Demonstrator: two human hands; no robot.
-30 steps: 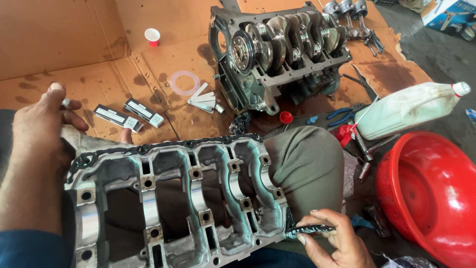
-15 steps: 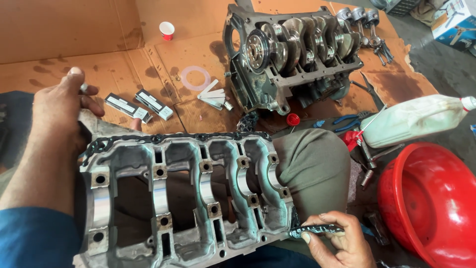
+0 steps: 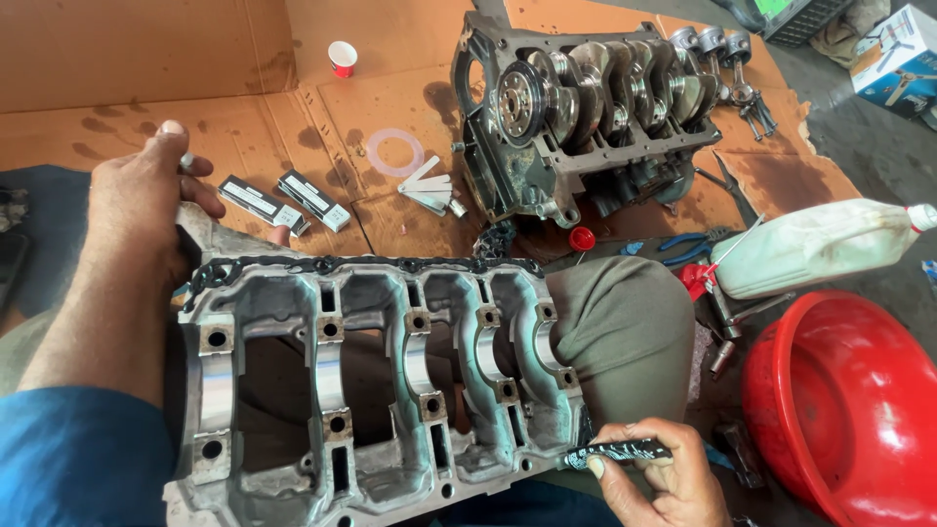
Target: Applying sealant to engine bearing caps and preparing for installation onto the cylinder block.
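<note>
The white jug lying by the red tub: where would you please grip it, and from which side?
Probably around the jug's broad middle, coming from above. It lies on its side, cap to the right, with the red tub close below and tools at its left end, so the top is freest.

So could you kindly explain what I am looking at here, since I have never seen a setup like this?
This is one picture from a camera worn on a person's head, looking down at their own two hands. No robot is involved. Across their lap lies a grey cast-metal bearing cradle, an engine part with a black bead of sealant along its far edge. The left hand grips its far corner. The right hand holds a small black tube with its tip at the near corner. On the oil-stained cardboard beyond sit an engine block with its crankshaft, two small boxes, a white ring and a red-and-white cup. To the right are a white plastic jug and a red basin.
</note>
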